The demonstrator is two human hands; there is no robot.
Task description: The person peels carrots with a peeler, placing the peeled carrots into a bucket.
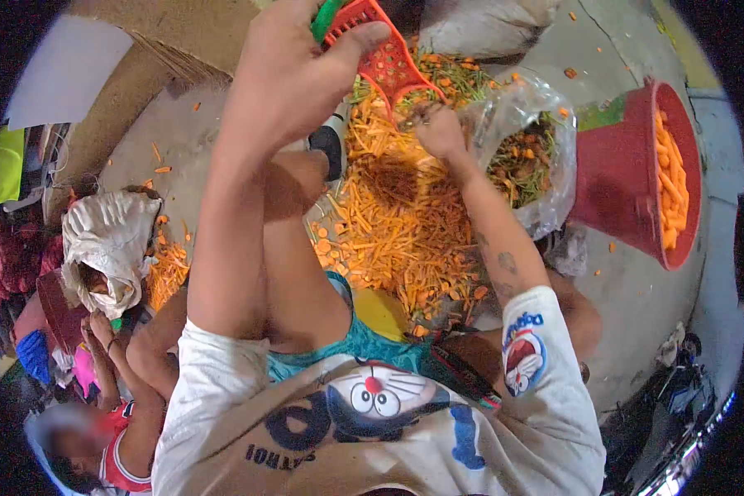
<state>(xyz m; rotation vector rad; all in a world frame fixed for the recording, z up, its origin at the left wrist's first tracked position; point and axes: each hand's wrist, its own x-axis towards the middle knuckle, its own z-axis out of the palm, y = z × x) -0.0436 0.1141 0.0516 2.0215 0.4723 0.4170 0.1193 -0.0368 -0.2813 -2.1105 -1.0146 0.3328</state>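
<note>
At the top, my left hand (293, 62) is closed on a red slotted plastic piece (393, 70), its thumb pressed over the near edge. A green object (326, 18), partly cut off by the frame, shows beside the fingers. My right hand (440, 132) is at the lower end of the red piece with its fingers closed; a small dark mass lies at the fingertips, too unclear to name. Under both hands spreads a pile of cut orange vegetable sticks (372, 215) with green and brown scraps. A clear plastic bag (558, 161) of mixed scraps stands right of my right hand.
At right, a red tub (616, 165) lies tilted with orange sticks inside. A white sack (112, 240) and another orange heap (167, 277) are at left, near a seated person (128, 442). Another sack (479, 29) is at the top, cardboard (198, 29) upper left.
</note>
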